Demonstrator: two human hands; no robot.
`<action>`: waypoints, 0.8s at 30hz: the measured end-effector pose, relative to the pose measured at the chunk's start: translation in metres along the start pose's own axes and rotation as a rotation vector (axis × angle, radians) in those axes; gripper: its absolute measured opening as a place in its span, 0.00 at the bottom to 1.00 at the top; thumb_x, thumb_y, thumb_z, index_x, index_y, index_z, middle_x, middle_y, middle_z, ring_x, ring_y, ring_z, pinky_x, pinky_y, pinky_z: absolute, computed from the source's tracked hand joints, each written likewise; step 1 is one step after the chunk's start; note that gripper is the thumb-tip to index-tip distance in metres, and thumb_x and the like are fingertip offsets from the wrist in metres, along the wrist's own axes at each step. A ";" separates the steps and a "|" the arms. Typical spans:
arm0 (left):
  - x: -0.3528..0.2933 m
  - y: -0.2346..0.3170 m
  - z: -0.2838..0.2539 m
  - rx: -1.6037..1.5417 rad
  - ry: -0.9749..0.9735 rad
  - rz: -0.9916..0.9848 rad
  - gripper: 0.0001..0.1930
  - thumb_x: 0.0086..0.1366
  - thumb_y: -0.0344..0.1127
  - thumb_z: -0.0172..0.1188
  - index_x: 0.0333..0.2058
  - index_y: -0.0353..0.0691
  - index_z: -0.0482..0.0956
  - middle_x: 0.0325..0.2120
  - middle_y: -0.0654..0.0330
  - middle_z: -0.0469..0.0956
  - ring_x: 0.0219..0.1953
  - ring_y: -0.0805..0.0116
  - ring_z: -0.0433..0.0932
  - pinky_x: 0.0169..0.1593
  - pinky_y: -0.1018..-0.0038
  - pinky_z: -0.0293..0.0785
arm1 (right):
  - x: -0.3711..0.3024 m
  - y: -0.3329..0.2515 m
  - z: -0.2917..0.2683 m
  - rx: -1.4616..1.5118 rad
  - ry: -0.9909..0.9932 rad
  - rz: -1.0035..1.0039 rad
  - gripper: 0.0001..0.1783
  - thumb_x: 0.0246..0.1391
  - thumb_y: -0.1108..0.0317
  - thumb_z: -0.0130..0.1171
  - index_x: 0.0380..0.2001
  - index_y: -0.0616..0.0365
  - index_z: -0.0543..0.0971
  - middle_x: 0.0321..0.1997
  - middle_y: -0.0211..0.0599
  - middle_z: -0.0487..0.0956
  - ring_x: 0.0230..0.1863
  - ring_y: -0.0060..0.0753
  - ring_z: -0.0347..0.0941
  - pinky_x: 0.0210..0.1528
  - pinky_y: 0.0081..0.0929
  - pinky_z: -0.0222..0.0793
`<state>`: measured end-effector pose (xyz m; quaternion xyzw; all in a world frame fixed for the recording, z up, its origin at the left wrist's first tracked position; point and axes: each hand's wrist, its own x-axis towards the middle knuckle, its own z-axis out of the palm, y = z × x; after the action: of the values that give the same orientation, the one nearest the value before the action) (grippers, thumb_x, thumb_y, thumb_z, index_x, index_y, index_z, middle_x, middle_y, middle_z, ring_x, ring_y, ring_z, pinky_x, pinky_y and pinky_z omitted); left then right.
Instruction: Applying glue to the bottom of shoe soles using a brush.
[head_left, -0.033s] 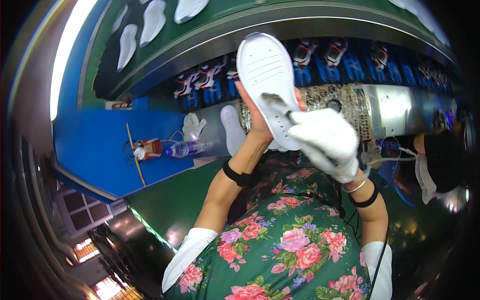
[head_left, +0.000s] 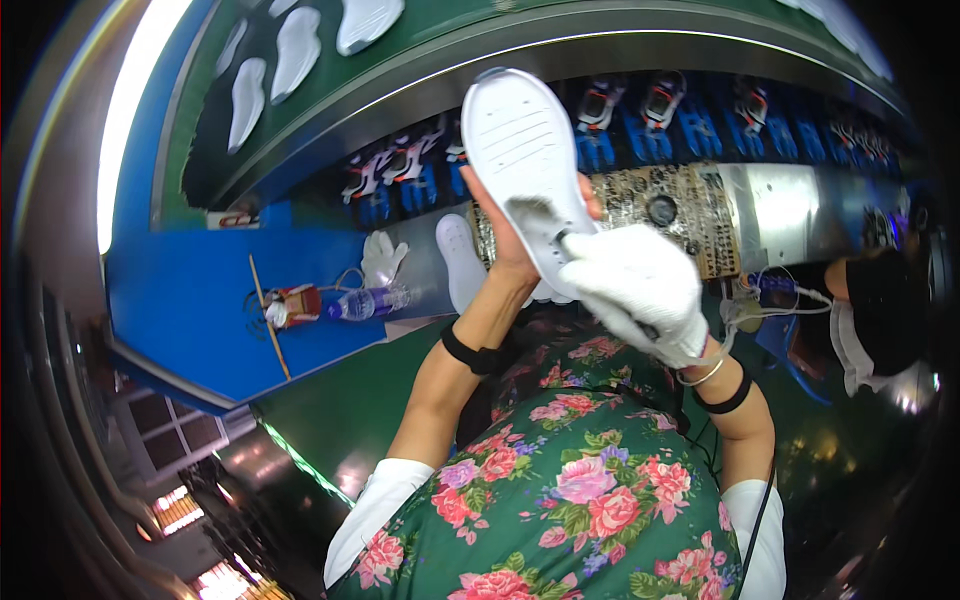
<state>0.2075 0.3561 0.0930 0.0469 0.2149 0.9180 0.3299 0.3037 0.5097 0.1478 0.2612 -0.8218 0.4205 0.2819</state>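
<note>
A white shoe sole [head_left: 520, 140] is gripped in my bare left hand [head_left: 512, 235], fingers wrapped round its edges from beneath. My right hand [head_left: 640, 285], in a white knit glove, is closed on a brush [head_left: 540, 218]. The brush's grey bristles touch the inner face of the sole near its middle, and most of its handle is hidden by the glove. Left of the held sole, another white sole [head_left: 458, 258] lies on the bench.
Shoe uppers on blue lasts [head_left: 655, 130] line the back under a green conveyor [head_left: 430, 35] bearing soles. A dark round pot [head_left: 662, 209] sits on a taped board [head_left: 700, 235]. At left are a white glove [head_left: 382, 258] and bottle [head_left: 365, 303]; another person's arm [head_left: 880, 310] is at right.
The held sole, my left hand, and my gloved right hand with the brush have shifted slightly left. The dark pot, partly covered by the glove before, shows more fully now.
</note>
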 end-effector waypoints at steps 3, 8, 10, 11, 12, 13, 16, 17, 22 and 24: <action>0.000 -0.006 -0.006 -0.036 0.002 0.032 0.59 0.52 0.91 0.27 0.53 0.36 0.71 0.33 0.47 0.78 0.32 0.54 0.80 0.35 0.61 0.78 | -0.007 0.003 -0.007 0.332 0.005 0.148 0.14 0.42 0.73 0.72 0.37 0.53 0.87 0.38 0.33 0.87 0.37 0.37 0.83 0.41 0.30 0.77; 0.006 -0.004 -0.011 0.052 -0.040 0.000 0.57 0.54 0.89 0.27 0.49 0.35 0.73 0.33 0.49 0.78 0.31 0.57 0.78 0.34 0.63 0.76 | -0.015 0.001 -0.013 0.105 0.107 0.142 0.12 0.45 0.76 0.70 0.36 0.57 0.86 0.40 0.42 0.86 0.39 0.40 0.83 0.42 0.32 0.77; 0.008 -0.005 -0.009 0.039 -0.040 -0.020 0.57 0.53 0.90 0.27 0.49 0.35 0.73 0.32 0.50 0.78 0.31 0.58 0.78 0.34 0.63 0.76 | -0.024 -0.006 -0.006 0.091 0.055 0.074 0.14 0.43 0.76 0.71 0.37 0.56 0.86 0.41 0.42 0.86 0.37 0.42 0.82 0.41 0.33 0.77; 0.010 -0.005 -0.010 0.027 -0.040 -0.032 0.57 0.53 0.90 0.28 0.48 0.35 0.73 0.32 0.50 0.78 0.31 0.58 0.78 0.34 0.64 0.76 | -0.027 -0.008 -0.004 0.134 0.044 0.067 0.14 0.43 0.76 0.71 0.37 0.56 0.86 0.40 0.42 0.86 0.36 0.42 0.82 0.40 0.33 0.77; 0.012 0.000 -0.011 0.000 -0.165 -0.106 0.56 0.53 0.90 0.29 0.50 0.38 0.72 0.33 0.50 0.77 0.31 0.57 0.77 0.35 0.62 0.75 | -0.024 -0.009 -0.007 0.230 0.027 0.129 0.13 0.42 0.75 0.72 0.35 0.55 0.87 0.38 0.39 0.86 0.35 0.40 0.83 0.40 0.33 0.77; 0.011 0.003 -0.012 -0.004 -0.158 -0.117 0.56 0.53 0.90 0.29 0.50 0.38 0.72 0.33 0.50 0.77 0.31 0.57 0.77 0.35 0.62 0.75 | -0.026 -0.004 -0.010 0.428 0.003 0.197 0.11 0.45 0.71 0.71 0.36 0.53 0.87 0.37 0.36 0.86 0.37 0.38 0.82 0.40 0.33 0.76; 0.016 0.007 -0.014 -0.099 -0.121 -0.106 0.55 0.54 0.89 0.31 0.55 0.41 0.70 0.35 0.47 0.76 0.31 0.56 0.74 0.35 0.59 0.73 | -0.026 0.004 -0.013 0.296 0.105 0.202 0.11 0.47 0.72 0.70 0.36 0.54 0.87 0.35 0.36 0.86 0.36 0.38 0.82 0.40 0.31 0.76; 0.018 0.007 -0.016 -0.102 -0.119 -0.112 0.55 0.54 0.89 0.31 0.55 0.41 0.70 0.35 0.47 0.76 0.31 0.56 0.74 0.35 0.59 0.73 | -0.026 0.004 -0.016 0.152 0.100 0.133 0.15 0.46 0.73 0.69 0.40 0.53 0.86 0.38 0.36 0.86 0.36 0.39 0.82 0.41 0.32 0.77; 0.022 0.010 -0.020 -0.057 -0.159 -0.234 0.57 0.54 0.89 0.33 0.59 0.40 0.69 0.37 0.45 0.77 0.31 0.54 0.75 0.32 0.61 0.74 | -0.042 -0.002 -0.001 0.219 0.006 0.041 0.16 0.44 0.73 0.71 0.39 0.51 0.86 0.42 0.37 0.86 0.37 0.39 0.82 0.39 0.30 0.78; 0.021 0.009 -0.018 -0.022 -0.200 -0.303 0.58 0.52 0.90 0.33 0.61 0.40 0.68 0.38 0.42 0.77 0.29 0.53 0.76 0.28 0.64 0.75 | -0.040 -0.001 -0.009 0.364 -0.020 0.147 0.13 0.45 0.72 0.71 0.37 0.52 0.86 0.41 0.37 0.86 0.35 0.38 0.82 0.36 0.30 0.78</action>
<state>0.1820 0.3562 0.0791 0.1014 0.1754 0.8510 0.4845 0.3346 0.5243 0.1248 0.2515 -0.7519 0.5790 0.1903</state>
